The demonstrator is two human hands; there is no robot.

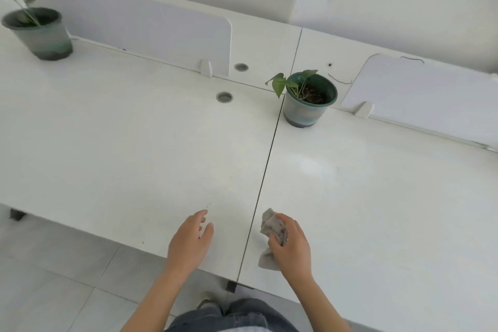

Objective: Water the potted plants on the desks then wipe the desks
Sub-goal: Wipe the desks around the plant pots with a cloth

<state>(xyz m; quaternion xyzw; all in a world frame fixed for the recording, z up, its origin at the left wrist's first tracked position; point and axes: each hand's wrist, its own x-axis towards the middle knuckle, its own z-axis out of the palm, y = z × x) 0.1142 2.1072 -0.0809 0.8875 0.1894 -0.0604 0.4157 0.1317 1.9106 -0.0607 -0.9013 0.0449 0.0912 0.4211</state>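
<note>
White and bare-topped, the left desk (pixel 107 148) and right desk (pixel 390 210) meet at a dark seam (pixel 265 167). The right hand (pixel 292 244) grips a crumpled grey cloth (pixel 270 228) in curled fingers just right of it. The left hand (pixel 190 240) hangs loosely spread. One potted plant (pixel 307 105) stands by the seam, another plant (pixel 40 35) far left.

Blurry potted plant (pixel 37 32), far left

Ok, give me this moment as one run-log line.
step: wipe desks | right hand: grips grey cloth over right desk | left hand: empty, over left desk | plants: centre pot, far-left pot, both upright
</note>
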